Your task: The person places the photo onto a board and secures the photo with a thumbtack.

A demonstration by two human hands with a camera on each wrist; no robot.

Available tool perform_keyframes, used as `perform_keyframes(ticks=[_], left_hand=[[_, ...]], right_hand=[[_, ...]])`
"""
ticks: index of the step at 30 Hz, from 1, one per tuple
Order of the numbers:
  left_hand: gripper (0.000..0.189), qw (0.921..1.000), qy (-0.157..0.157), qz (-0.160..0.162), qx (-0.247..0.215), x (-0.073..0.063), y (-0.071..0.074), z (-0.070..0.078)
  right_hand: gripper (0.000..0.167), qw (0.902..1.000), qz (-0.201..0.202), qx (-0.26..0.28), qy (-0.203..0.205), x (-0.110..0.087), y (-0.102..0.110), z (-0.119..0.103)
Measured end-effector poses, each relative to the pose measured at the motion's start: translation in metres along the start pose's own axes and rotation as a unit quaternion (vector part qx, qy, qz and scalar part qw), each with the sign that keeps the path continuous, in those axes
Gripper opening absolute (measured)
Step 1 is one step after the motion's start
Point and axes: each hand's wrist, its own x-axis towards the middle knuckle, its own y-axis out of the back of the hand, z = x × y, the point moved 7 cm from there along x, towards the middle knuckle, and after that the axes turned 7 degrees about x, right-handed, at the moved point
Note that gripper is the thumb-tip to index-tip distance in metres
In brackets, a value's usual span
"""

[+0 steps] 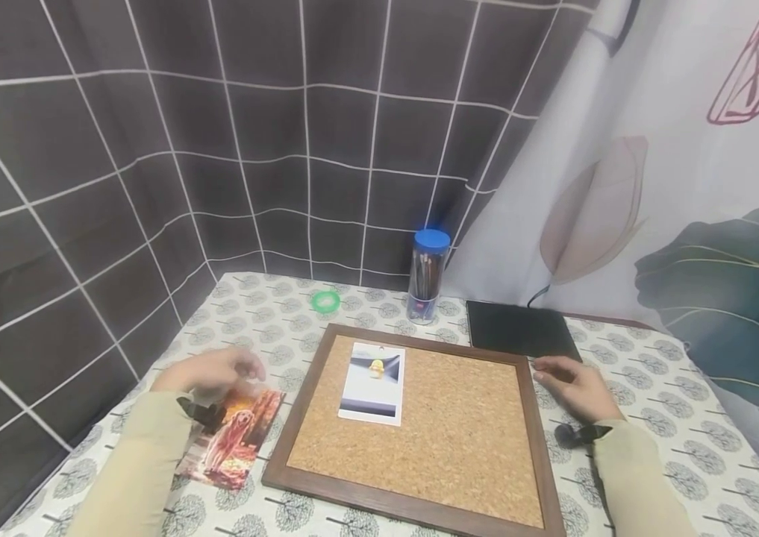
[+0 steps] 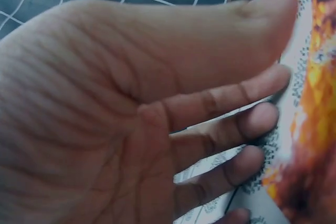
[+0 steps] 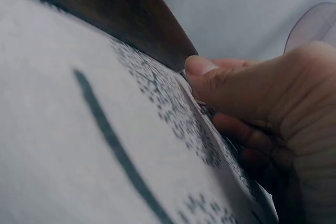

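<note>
A corkboard (image 1: 460,432) in a brown wooden frame lies on the table between the hands. On its upper left part is a white-bordered picture card (image 1: 371,384) with a small yellow figure and a red spot at its top edge. My left hand (image 1: 218,369) hovers by the top of a red-orange photo print (image 1: 238,440) of a dog, left of the board. In the left wrist view its fingers are loosely bent, nothing between them. My right hand (image 1: 574,384) is at the board's upper right corner, thumb tip (image 3: 199,65) right at the frame's edge, other fingers loosely curled.
A green tape ring (image 1: 326,301) lies at the back of the tree-patterned tablecloth (image 1: 265,298). Nearby stands a clear blue-lidded container (image 1: 428,276) of thin sticks. A flat black panel (image 1: 520,327) with a cable lies behind the board. Dark gridded and pale printed curtains hang around.
</note>
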Motion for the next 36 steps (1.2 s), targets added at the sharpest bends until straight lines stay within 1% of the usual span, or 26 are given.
perform_keyframes(ticks=[2, 5, 8, 10, 14, 16, 19, 21, 23, 25, 27, 28, 31, 34, 36], left_hand=[[0.035, 0.9998, 0.010, -0.015, -0.009, -0.001, -0.003, 0.001], [0.032, 0.9984, 0.014, -0.036, -0.041, -0.002, -0.008, 0.002], [0.029, 0.9960, 0.013, -0.044, -0.076, -0.001, -0.010, 0.005], [0.028, 0.9956, 0.018, -0.041, -0.082, -0.001, -0.011, 0.007], [0.025, 0.9972, 0.019, -0.031, -0.066, 0.001, -0.010, 0.008], [0.023, 0.9993, 0.005, -0.020, -0.030, 0.003, -0.008, 0.007], [0.016, 0.9997, -0.019, -0.015, -0.008, 0.007, -0.004, 0.005], [0.013, 0.9992, -0.041, 0.000, 0.006, 0.010, 0.001, 0.006], [0.011, 0.9984, -0.054, 0.010, -0.017, 0.013, 0.008, 0.005], [0.012, 0.9970, -0.068, 0.028, -0.026, 0.017, 0.018, 0.007], [0.014, 0.9955, -0.075, 0.043, -0.039, 0.022, 0.027, 0.010], [0.015, 0.9952, -0.072, 0.046, -0.047, 0.024, 0.031, 0.012], [0.016, 0.9947, -0.073, 0.061, -0.040, 0.026, 0.048, 0.019], [0.016, 0.9927, -0.087, 0.073, -0.039, 0.028, 0.061, 0.029], [0.017, 0.9909, -0.096, 0.079, -0.051, 0.030, 0.067, 0.035]], right_hand=[[0.031, 1.0000, 0.002, -0.002, 0.007, 0.001, -0.001, 0.000], [0.025, 0.9997, 0.008, -0.013, 0.019, 0.004, -0.003, 0.002], [0.021, 0.9995, 0.013, -0.017, 0.024, 0.005, -0.003, 0.004], [0.021, 0.9994, 0.017, -0.020, 0.024, 0.005, -0.002, 0.004], [0.025, 0.9994, 0.020, -0.024, 0.013, 0.005, -0.001, 0.002], [0.029, 0.9994, 0.021, -0.028, 0.007, 0.005, 0.001, 0.002], [0.032, 0.9991, 0.021, -0.037, 0.004, 0.005, 0.003, 0.004], [0.030, 0.9985, 0.025, -0.049, 0.003, 0.005, 0.005, 0.006], [0.026, 0.9979, 0.029, -0.057, 0.010, 0.005, 0.005, 0.006], [0.022, 0.9976, 0.036, -0.058, 0.015, 0.006, 0.005, 0.005], [0.020, 0.9974, 0.041, -0.056, 0.018, 0.004, 0.006, 0.005], [0.020, 0.9975, 0.041, -0.054, 0.019, 0.003, 0.005, 0.004], [0.023, 0.9975, 0.040, -0.057, 0.013, 0.002, 0.003, 0.003], [0.025, 0.9972, 0.039, -0.064, 0.005, 0.003, 0.004, 0.003], [0.023, 0.9969, 0.042, -0.067, 0.004, 0.004, 0.006, 0.004]])
